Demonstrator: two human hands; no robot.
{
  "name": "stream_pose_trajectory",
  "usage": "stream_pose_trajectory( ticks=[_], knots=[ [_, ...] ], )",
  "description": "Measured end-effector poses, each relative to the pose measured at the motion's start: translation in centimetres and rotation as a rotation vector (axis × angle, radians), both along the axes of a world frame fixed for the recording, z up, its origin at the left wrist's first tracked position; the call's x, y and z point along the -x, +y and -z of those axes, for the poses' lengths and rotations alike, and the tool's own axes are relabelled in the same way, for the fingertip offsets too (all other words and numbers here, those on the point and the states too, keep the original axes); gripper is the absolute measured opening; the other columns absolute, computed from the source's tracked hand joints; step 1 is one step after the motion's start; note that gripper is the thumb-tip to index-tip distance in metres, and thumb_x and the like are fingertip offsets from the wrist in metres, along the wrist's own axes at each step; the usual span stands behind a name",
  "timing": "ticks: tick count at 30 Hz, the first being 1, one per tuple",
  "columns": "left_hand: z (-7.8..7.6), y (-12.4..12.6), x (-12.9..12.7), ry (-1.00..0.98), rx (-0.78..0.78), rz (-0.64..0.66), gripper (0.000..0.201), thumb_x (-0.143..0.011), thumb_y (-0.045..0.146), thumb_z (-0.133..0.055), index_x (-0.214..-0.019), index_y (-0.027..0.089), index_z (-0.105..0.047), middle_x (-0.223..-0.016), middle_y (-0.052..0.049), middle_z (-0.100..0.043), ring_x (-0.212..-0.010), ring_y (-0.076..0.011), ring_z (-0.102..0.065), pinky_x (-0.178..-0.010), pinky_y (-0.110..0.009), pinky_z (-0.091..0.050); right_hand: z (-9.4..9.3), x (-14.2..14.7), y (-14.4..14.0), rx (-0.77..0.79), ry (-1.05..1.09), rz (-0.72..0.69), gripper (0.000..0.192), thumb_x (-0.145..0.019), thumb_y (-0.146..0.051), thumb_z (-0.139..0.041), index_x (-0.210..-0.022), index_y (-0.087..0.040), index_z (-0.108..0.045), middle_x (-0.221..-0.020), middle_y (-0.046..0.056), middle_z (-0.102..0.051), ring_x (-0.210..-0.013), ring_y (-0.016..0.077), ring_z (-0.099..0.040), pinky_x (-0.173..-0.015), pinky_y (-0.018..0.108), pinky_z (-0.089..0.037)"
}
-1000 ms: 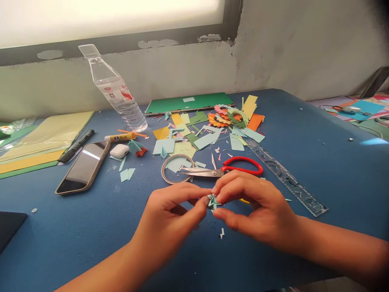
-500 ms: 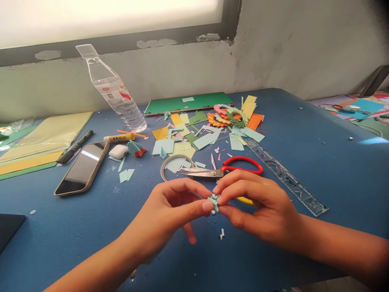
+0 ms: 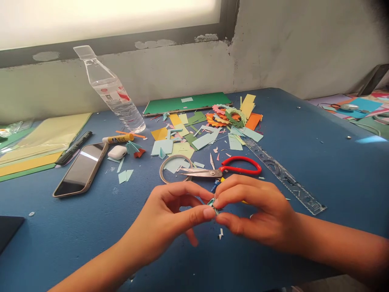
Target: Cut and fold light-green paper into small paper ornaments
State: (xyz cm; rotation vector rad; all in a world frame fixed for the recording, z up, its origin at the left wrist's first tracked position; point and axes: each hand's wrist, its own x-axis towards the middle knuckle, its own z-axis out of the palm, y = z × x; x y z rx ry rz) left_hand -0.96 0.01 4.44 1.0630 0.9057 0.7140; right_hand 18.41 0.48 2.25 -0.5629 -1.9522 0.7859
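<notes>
Centrally, small folded light-blue paper piece (image 3: 213,204) pinched between both hands, just above blue table (image 3: 319,170), near front edge. Mostly hidden by fingertips, so exact fold shape hard to tell. Left hand (image 3: 170,221) grasping it with thumb and forefinger, remaining fingers curled loosely underneath. Right hand (image 3: 258,211) gripping from opposite side, thumb below and fingers bent over top. Tiny white paper scrap (image 3: 221,233) lying on table just below hands.

Just behind hands: red-handled scissors (image 3: 225,169), blades pointing left and overlapping tape ring (image 3: 175,168). Clear ruler (image 3: 284,176) lying diagonally to right of scissors. Further back, heap of coloured paper scraps (image 3: 209,129) in teal, yellow, green, orange. Green card sheet (image 3: 188,103) flat behind heap, near wall.

Left side: phone (image 3: 80,169) face up, white earbud case (image 3: 117,152) just beside it, glue stick (image 3: 118,139) lying flat behind case, black marker (image 3: 73,147) near phone. Clear water bottle (image 3: 109,90) tilted, leaning toward wall. Stacked yellow and green paper sheets (image 3: 39,142) at far left.
</notes>
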Motion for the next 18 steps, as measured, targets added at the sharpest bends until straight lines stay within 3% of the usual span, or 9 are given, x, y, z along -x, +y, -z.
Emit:
stream_pose_trajectory(
  ticks=[10,14,18],
  knots=[
    [0.04,0.03,-0.09,0.048,-0.007,0.014,0.008,-0.079,0.022,-0.068,-0.077,0.021,-0.075,-0.077,0.000,-0.065,-0.065,-0.0108,-0.059,-0.040,-0.011,-0.053,0.55,-0.84,0.21,-0.309,-0.145,0.031,0.023,-0.084,-0.009,-0.060,-0.106,-0.012,-0.060,-0.090,0.008,-0.066,-0.081,0.0116,-0.063,-0.074,0.019,-0.052],
    [0.09,0.14,-0.09,0.076,0.016,-0.003,0.007,-0.078,0.024,-0.069,-0.077,0.019,-0.074,-0.071,0.000,-0.065,-0.064,-0.0113,-0.060,-0.040,-0.012,-0.053,0.52,-0.98,0.46,-0.385,-0.197,0.067,0.017,-0.085,-0.012,-0.060,-0.102,-0.012,-0.061,-0.087,0.008,-0.067,-0.079,0.0124,-0.062,-0.071,0.020,-0.053],
    [0.04,0.12,-0.04,0.099,0.013,-0.007,0.008,-0.078,0.025,-0.069,-0.077,0.019,-0.073,-0.070,0.001,-0.065,-0.051,-0.0060,-0.056,-0.040,-0.010,-0.051,0.47,-0.99,0.67,-0.435,-0.232,0.092,0.010,-0.087,-0.017,-0.059,-0.096,-0.014,-0.061,-0.083,0.007,-0.067,-0.074,0.0128,-0.062,-0.067,0.021,-0.053]
  ],
)
